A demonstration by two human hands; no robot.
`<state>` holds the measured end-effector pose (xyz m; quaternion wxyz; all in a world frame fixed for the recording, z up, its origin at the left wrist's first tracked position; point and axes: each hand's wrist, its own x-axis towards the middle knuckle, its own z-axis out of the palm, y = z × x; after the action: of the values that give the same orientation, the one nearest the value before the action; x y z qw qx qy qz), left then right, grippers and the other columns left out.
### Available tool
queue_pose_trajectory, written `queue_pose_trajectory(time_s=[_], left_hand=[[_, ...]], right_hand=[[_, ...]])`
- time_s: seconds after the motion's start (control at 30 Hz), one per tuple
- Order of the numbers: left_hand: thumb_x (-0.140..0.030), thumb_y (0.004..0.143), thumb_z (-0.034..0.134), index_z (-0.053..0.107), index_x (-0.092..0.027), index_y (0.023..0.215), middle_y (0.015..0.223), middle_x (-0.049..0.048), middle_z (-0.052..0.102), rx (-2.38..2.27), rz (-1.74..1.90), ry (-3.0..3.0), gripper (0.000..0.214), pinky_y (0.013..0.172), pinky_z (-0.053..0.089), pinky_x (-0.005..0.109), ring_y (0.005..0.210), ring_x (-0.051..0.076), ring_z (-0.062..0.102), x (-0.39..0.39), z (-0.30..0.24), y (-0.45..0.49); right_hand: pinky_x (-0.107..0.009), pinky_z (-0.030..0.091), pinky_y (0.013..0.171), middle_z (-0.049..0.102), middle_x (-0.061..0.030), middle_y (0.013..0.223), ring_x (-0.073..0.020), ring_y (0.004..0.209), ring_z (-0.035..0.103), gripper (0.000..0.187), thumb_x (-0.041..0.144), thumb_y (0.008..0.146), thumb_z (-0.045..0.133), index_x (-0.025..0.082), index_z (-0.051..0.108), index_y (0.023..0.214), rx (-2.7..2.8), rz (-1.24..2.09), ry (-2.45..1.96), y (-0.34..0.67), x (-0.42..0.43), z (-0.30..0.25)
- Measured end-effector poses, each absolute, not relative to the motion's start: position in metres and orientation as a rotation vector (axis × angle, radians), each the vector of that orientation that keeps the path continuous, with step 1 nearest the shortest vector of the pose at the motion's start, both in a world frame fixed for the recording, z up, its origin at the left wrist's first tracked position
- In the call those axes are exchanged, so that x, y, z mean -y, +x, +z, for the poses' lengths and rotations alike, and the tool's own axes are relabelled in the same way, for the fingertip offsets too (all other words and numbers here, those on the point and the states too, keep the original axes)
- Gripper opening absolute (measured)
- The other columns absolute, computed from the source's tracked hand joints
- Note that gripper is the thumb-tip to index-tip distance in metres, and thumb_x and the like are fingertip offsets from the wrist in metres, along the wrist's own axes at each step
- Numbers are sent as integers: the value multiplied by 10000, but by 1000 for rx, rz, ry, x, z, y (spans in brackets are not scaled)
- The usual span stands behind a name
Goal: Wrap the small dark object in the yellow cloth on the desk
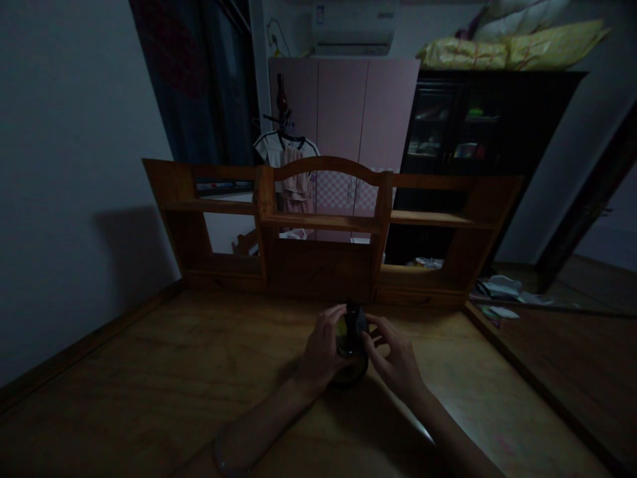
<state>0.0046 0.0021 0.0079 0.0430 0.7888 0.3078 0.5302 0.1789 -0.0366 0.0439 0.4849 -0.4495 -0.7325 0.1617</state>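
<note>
A small dark, glossy object (354, 325) stands on the wooden desk (209, 358); its exact kind is too dim to make out. It has a rounded lower part and a yellowish patch on its left side. My left hand (322, 348) curls around that left side, fingers near the top and thumb lower down. From the right, my right hand (395, 355) grips the object's edge between thumb and fingers. Part of the object is hidden behind my left fingers.
A wooden shelf unit (323, 220) runs along the desk's back edge. A wall (74, 199) borders the left, and a raised wooden edge (527, 372) lines the right. Beyond stand a pink wardrobe (343, 113), a dark cabinet (527, 126) and hanging clothes (293, 159).
</note>
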Motion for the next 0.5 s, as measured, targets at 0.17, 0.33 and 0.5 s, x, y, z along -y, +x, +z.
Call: queue_pose_trajectory(time_s=[0.17, 0.33, 0.5], left_hand=[[-279, 722, 762, 285, -195, 1392, 1352, 142, 445, -951, 1611, 2480, 827, 1052, 396, 490, 1276, 291, 428, -1, 9, 4], [-322, 710, 772, 307, -191, 1376, 1341, 138, 456, -962, 1620, 2448, 823, 1050, 400, 488, 1267, 292, 440, -2, 9, 3], [-363, 708, 768, 313, -198, 1369, 1334, 136, 461, -930, 1658, 2419, 820, 1040, 406, 496, 1255, 296, 453, -2, 8, 3]], right_hand=[[-314, 540, 667, 699, -72, 979, -201, 774, 665, 345, 318, 872, 560, 217, 613, 1197, 1703, 618, -1124, 185, 29, 42], [-336, 542, 714, 678, -71, 1131, -253, 974, 640, 343, 361, 827, 604, 243, 656, 1145, 1537, 1075, -963, 190, 22, 46], [-358, 530, 768, 667, -77, 1149, -275, 1051, 604, 325, 410, 842, 616, 239, 678, 1112, 1408, 1223, -953, 190, 24, 49]])
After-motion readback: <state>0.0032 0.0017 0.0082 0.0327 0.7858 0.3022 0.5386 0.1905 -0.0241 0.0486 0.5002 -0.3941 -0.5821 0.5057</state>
